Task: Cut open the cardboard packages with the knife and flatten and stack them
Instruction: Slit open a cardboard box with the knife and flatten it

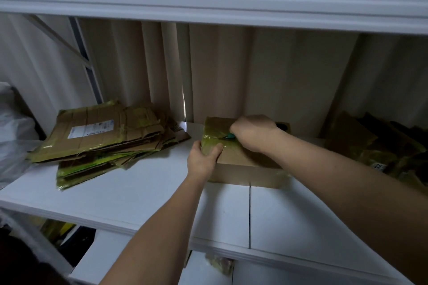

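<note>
A closed cardboard box (243, 164) wrapped with yellow-green tape sits on the white shelf (139, 187). My left hand (202, 159) grips its near left corner, thumb on top. My right hand (252, 133) grips a knife with a teal handle (228, 137), its tip at the tape on the box's top. Most of the knife is hidden inside my fist. To the left lies a stack of flattened cardboard (104, 136) with a white label on top.
Several unopened or crumpled taped packages (382, 150) lie in shadow at the far right of the shelf. A white plastic bag (11, 136) bulges at the left edge. An upper shelf overhangs close above. More items sit below the shelf.
</note>
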